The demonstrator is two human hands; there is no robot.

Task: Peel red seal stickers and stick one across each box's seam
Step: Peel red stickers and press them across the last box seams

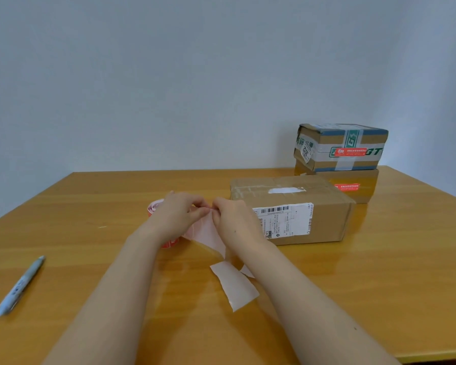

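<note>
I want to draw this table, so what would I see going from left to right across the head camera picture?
Pen → roll of red stickers → left hand → right hand → big brown box → two stacked boxes.

Bare forearms converge forward; left hand (178, 216) and right hand (234, 220), knuckles up, fingertips nearly touching, each pinching the sticker strip (208, 234) between thumb and curled fingers.

The surface (90, 201) is honey-yellow wood grain; at two o'clock a brown box (325, 139) wears green-white tape (351, 139) and a red sticker (350, 152); pale-blue pen (20, 285) at eight.
</note>
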